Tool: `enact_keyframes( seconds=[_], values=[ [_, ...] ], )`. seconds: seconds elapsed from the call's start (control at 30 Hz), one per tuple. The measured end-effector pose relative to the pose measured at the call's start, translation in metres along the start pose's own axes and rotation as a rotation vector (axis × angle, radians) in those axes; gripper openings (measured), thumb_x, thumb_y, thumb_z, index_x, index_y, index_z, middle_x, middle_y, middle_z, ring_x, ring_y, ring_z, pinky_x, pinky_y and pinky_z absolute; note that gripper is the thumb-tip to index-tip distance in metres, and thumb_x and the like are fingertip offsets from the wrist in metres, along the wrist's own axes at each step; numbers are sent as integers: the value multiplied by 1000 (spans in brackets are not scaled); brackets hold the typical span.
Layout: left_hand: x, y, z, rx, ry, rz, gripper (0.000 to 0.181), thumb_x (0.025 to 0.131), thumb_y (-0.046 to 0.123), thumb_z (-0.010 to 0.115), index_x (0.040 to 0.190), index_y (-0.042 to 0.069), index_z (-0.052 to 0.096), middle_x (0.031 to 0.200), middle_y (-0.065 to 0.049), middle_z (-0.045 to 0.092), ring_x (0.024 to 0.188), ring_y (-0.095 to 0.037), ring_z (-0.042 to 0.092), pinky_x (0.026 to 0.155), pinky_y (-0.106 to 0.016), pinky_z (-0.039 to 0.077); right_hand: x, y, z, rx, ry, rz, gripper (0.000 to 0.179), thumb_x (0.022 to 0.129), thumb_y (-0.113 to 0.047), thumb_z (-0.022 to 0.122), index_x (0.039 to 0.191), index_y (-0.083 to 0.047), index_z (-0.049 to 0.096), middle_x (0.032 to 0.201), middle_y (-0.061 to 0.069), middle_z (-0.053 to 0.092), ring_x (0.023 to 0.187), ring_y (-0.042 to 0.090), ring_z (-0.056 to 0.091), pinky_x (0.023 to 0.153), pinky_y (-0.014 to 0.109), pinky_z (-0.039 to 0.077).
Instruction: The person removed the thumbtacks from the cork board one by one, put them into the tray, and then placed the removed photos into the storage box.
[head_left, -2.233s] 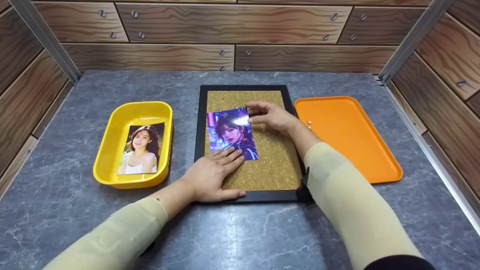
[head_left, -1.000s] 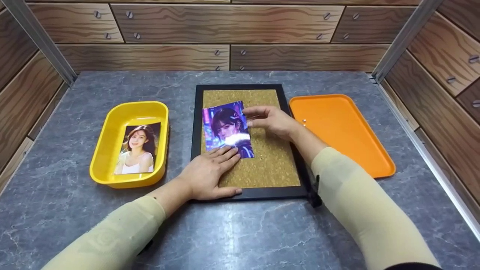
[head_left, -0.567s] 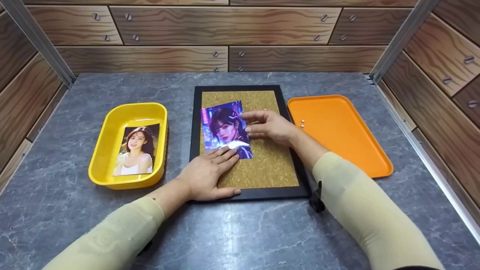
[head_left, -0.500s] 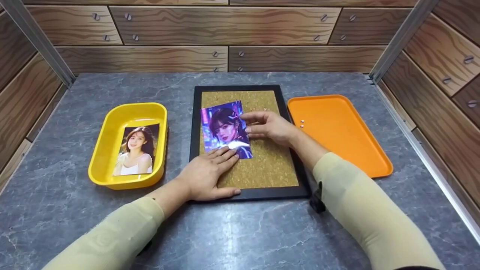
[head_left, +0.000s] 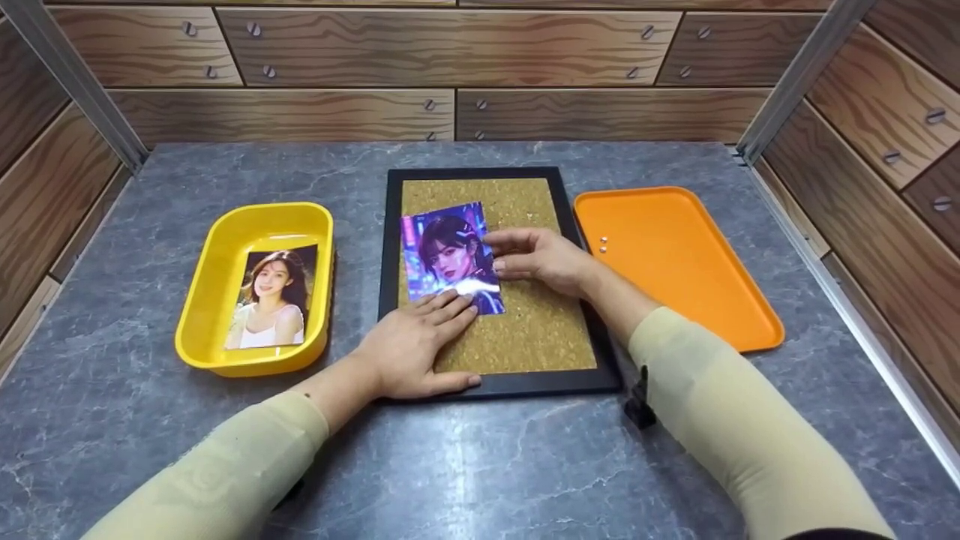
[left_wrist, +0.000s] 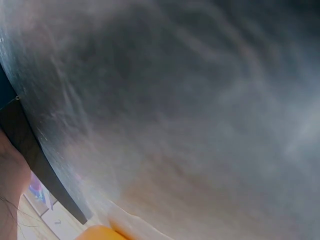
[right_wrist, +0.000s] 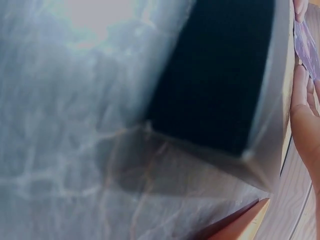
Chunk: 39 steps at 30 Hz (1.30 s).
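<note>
A purple and blue portrait photo lies slightly turned on the cork board, towards its left side. My left hand rests flat, fingertips on the photo's lower part and thumb along the board's black frame. At the photo's right edge, the index finger and thumb of my right hand touch it, spread apart one above the other. The right wrist view catches the right hand only at its border, beside the photo. Part of the left hand shows at the left wrist view's lower left.
A yellow bin on the left holds another portrait photo. Right of the board stands an orange tray, with small shiny pieces near its left edge. Wood-patterned walls enclose the grey marbled table.
The photo has turned slightly counterclockwise, its right side rising. My right hand has slid from the upper right corner down along the right edge. The left hand keeps its place.
</note>
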<state>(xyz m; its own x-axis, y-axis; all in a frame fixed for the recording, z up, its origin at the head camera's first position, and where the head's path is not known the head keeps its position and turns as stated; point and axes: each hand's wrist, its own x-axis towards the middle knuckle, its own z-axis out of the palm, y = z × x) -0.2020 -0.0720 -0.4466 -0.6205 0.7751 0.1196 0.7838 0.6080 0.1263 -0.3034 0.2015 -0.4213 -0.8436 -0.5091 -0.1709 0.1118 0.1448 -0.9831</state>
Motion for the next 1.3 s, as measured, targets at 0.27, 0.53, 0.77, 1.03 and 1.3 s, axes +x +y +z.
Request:
enact_keyframes(
  seconds=[0.27, 0.53, 0.77, 1.03, 1.3],
  values=[
    [-2, -1, 2, -4, 19, 1, 100, 98, 82, 40, 164, 7, 40, 169, -12, 36, 158, -30, 30, 129, -43, 24, 3, 5, 1, 9, -27, -9, 52, 101, 7, 64, 152, 6, 52, 141, 25, 63, 116, 21, 67, 104, 35, 56],
    [-2, 0, 0, -21, 6, 0, 100, 98, 82, 39, 165, 8, 39, 171, -11, 32, 159, -29, 28, 130, -42, 23, 1, 8, 0, -12, -36, -10, 54, 101, 6, 64, 154, 6, 50, 142, 26, 62, 120, 23, 67, 105, 34, 56],
    [-2, 0, -1, -37, 5, 1, 100, 98, 82, 39, 166, 8, 35, 173, -10, 28, 160, -28, 23, 130, -40, 21, -1, 9, -1, -25, -37, -18, 56, 101, 7, 64, 155, 5, 48, 143, 24, 61, 121, 22, 65, 105, 33, 56],
    [-1, 1, -1, -45, -8, -10, 103, 98, 84, 37, 168, 10, 29, 175, -9, 23, 162, -28, 19, 130, -40, 19, -2, 10, -1, -49, -38, -24, 59, 99, 6, 67, 155, 5, 48, 143, 23, 62, 121, 22, 64, 105, 32, 55],
    [-1, 1, 0, -42, -19, -11, 104, 97, 85, 35, 169, 10, 26, 176, -10, 20, 162, -28, 16, 131, -40, 14, -2, 11, -1, -58, -28, -13, 61, 97, 7, 68, 155, 5, 49, 145, 25, 60, 119, 20, 65, 103, 30, 56]
  ],
)
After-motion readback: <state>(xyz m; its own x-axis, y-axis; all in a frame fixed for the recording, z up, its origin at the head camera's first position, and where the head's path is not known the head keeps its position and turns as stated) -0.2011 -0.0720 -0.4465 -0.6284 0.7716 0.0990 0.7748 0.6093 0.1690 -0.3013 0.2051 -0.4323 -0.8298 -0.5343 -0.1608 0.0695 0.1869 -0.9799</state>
